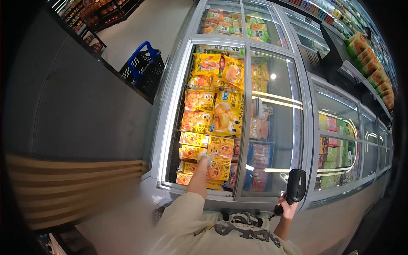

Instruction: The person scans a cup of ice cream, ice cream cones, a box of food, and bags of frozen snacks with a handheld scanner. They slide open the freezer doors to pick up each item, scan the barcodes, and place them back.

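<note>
My left hand (205,160) reaches down through the open side of a chest freezer (171,102), among yellow-orange boxes of frozen food (218,169). Something whitish shows around the hand, and its fingers are hidden. Smaller yellow boxes (193,139) are stacked to its left. Beyond them lie large yellow bags of frozen snacks (226,112). On the right, my right hand (289,208) is closed round the handle of a black handheld barcode scanner (296,185), raised over the freezer's front edge.
A sliding glass lid (276,127) covers the freezer's right half, with blue packs (258,155) beneath. More glass-topped freezers (335,140) continue right. A black shopping basket with blue handles (142,68) stands at the left, past a dark counter (80,106).
</note>
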A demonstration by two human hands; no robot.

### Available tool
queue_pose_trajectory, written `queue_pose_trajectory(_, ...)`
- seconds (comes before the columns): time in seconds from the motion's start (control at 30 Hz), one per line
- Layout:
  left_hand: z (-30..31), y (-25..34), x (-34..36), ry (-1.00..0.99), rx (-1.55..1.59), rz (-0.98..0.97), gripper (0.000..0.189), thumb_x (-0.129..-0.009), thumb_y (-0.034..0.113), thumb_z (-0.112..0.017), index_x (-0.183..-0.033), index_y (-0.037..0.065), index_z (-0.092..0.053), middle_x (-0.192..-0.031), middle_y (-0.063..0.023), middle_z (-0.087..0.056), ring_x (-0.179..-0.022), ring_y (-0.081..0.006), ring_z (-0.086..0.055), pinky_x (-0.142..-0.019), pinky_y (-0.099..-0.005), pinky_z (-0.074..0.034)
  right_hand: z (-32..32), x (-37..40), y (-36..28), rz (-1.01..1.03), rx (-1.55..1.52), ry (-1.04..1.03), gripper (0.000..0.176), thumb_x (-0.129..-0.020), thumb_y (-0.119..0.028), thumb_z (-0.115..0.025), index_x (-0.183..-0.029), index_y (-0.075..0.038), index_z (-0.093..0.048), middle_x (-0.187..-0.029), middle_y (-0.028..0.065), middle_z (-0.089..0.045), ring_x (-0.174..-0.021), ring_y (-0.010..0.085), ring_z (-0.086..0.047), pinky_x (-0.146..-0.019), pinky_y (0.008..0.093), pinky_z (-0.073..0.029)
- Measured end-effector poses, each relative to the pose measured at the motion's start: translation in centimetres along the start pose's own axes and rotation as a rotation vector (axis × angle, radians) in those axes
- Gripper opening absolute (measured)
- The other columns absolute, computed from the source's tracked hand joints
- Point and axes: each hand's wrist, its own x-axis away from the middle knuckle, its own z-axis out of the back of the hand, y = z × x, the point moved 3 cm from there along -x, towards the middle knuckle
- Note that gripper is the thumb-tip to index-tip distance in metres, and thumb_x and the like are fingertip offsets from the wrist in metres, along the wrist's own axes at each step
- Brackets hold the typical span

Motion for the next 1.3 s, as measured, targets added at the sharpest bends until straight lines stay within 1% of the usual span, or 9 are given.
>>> queue_pose_trajectory(0.13, 0.2, 1.0, 9.3, -0.092, -0.324, 0.046, 0.067, -0.076, 0.057, -0.043, -0.113, 0.001, -0.046, -0.095, -0.0049, -0.061, -0.078, -0.0233, -0.058, -0.067, -0.0364, -0.046, 0.7, 0.0, 0.4, -0.019, -0.004, 0.078, 0.028, -0.063, 0.006, -0.055, -0.090, 0.001, -0.048, -0.065, 0.0059, -0.050, -0.051, 0.0122, -0.049, -0.047, 0.0238, -0.040)
queue_pose_trajectory(0.33, 1.5, -1.5, 7.1, 0.015, 0.393, 0.232, 0.083, -0.066, 0.065, -0.051, -0.117, 0.000, -0.043, -0.086, -0.0113, -0.059, -0.062, -0.0182, -0.058, -0.051, -0.0333, -0.044, 1.2, 0.4, -0.2, -0.058, 0.070, 0.127, 0.029, -0.061, 0.002, -0.054, -0.089, 0.002, -0.048, -0.062, 0.0068, -0.048, -0.046, 0.0155, -0.049, -0.048, 0.0277, -0.043)
queue_pose_trajectory(0.47, -0.1, -0.9, 6.4, 0.220, 0.027, 0.208, 0.097, -0.064, 0.077, -0.032, -0.124, 0.002, -0.035, -0.124, -0.0142, -0.039, -0.107, -0.0265, -0.044, -0.087, -0.0398, -0.035, 0.6, -0.5, 0.5, -0.080, 0.044, 0.117, 0.033, -0.058, 0.003, -0.055, -0.090, 0.002, -0.047, -0.061, 0.0068, -0.048, -0.045, 0.0151, -0.049, -0.042, 0.0257, -0.041)
queue_pose_trajectory(0.53, -0.3, -0.6, 6.9, 0.081, 0.342, 0.204, 0.096, -0.065, 0.077, -0.030, -0.128, 0.005, -0.030, -0.133, -0.0132, -0.026, -0.122, -0.0268, -0.025, -0.098, -0.0415, -0.022, -0.3, -0.7, -0.7, -0.048, 0.011, 0.122, 0.022, -0.059, 0.004, -0.057, -0.080, 0.001, -0.050, -0.058, 0.0045, -0.049, -0.046, 0.0134, -0.049, -0.042, 0.0253, -0.039)
queue_pose_trajectory(0.6, -0.3, 0.1, 8.1, 0.095, 0.411, 0.215, 0.093, -0.066, 0.075, -0.033, -0.128, 0.006, -0.029, -0.131, -0.0128, -0.029, -0.120, -0.0263, -0.028, -0.096, -0.0413, -0.025, -1.1, -0.6, -1.9, -0.032, -0.011, 0.094, 0.022, -0.058, 0.004, -0.058, -0.079, 0.001, -0.051, -0.057, 0.0044, -0.049, -0.045, 0.0131, -0.048, -0.043, 0.0251, -0.039)
queue_pose_trajectory(0.67, -0.4, 0.5, 9.7, 0.106, 0.478, 0.232, 0.091, -0.068, 0.072, -0.036, -0.129, 0.006, -0.027, -0.130, -0.0123, -0.032, -0.118, -0.0259, -0.032, -0.094, -0.0412, -0.028, 0.8, -0.9, 0.5, -0.028, 0.037, 0.024, 0.049, -0.055, 0.006, -0.055, -0.103, 0.002, -0.044, -0.056, 0.0081, -0.049, -0.041, 0.0152, -0.048, -0.037, 0.0256, -0.039)
queue_pose_trajectory(0.83, -1.5, 1.2, 11.7, 0.315, 0.370, 0.164, 0.087, -0.068, 0.068, -0.044, -0.132, 0.012, -0.023, -0.134, -0.0107, -0.026, -0.122, -0.0255, -0.028, -0.099, -0.0398, -0.025, 0.7, -1.2, 1.4, -0.066, -0.039, 0.035, 0.044, -0.057, 0.005, -0.056, -0.100, 0.001, -0.046, -0.059, 0.0081, -0.048, -0.042, 0.0158, -0.049, -0.037, 0.0256, -0.040)
queue_pose_trajectory(1.27, -1.8, -1.0, 6.9, 0.115, 0.425, 0.205, 0.112, -0.054, 0.061, -0.064, -0.134, 0.015, -0.001, -0.138, -0.0161, -0.010, -0.125, -0.0309, -0.018, -0.097, -0.0460, -0.024, 2.4, -0.7, 3.9, -0.025, -0.058, 0.018, 0.046, -0.058, 0.005, -0.059, -0.102, 0.000, -0.044, -0.060, 0.0093, -0.051, -0.044, 0.0162, -0.050, -0.040, 0.0267, -0.042)
queue_pose_trajectory(1.3, -1.7, -0.9, 7.0, 0.100, 0.425, 0.212, 0.113, -0.053, 0.061, -0.064, -0.134, 0.014, -0.001, -0.138, -0.0164, -0.010, -0.125, -0.0309, -0.018, -0.097, -0.0460, -0.024, 2.6, -0.5, 4.6, -0.050, 0.004, 0.060, 0.030, -0.063, 0.000, -0.059, -0.091, -0.001, -0.049, -0.061, 0.0068, -0.050, -0.045, 0.0138, -0.048, -0.041, 0.0249, -0.040)
